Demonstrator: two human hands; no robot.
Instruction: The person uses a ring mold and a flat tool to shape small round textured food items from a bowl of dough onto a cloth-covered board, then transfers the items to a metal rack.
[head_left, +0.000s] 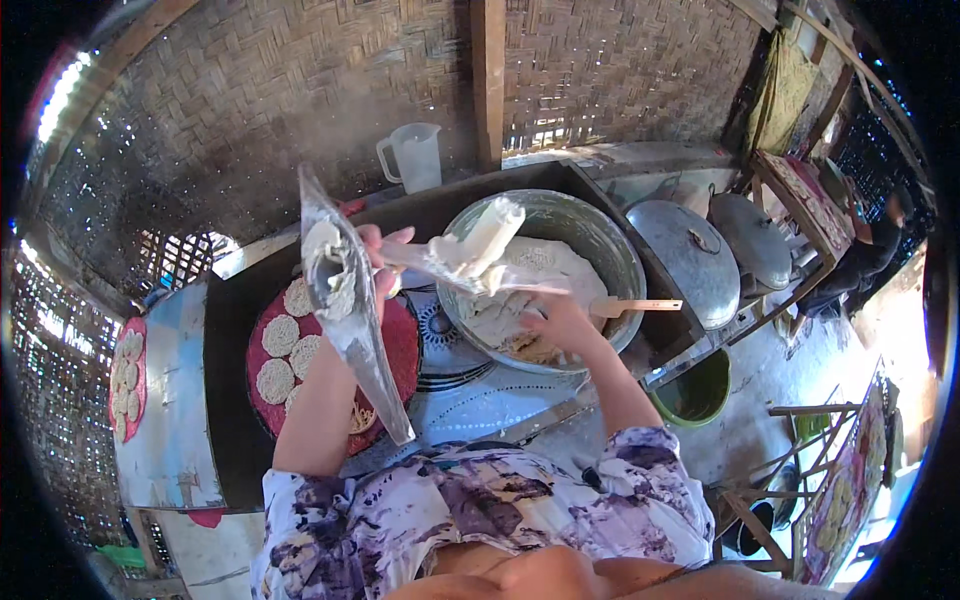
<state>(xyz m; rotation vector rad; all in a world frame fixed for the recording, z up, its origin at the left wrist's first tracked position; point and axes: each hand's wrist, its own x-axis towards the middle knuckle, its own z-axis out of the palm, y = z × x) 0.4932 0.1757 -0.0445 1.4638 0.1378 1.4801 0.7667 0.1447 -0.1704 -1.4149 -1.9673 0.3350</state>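
Note:
My left hand (381, 247) grips a two-part hand press above the work surface. One part is a tapered board (358, 330) with a round hole smeared with dough. The other part, a bar with a dough-coated cylindrical plunger (487, 236), reaches right across a large metal basin (636, 255). Beneath the bar's right end, my right hand (566, 326) reaches into the pale dough (566, 259) in the basin. Its fingertips are at the dough, and whether they hold any cannot be seen. Left of the basin, a round red tray (405, 360) carries several flat noodle-like dough rounds (280, 335), partly behind my left forearm.
A wooden-handled utensil (637, 306) rests across the basin's right rim. Behind stands a plastic measuring jug (417, 157) by the woven wall (337, 67). Lidded metal pots (686, 259) sit to the right, above a green tub (694, 390). Another person (855, 262) is at far right.

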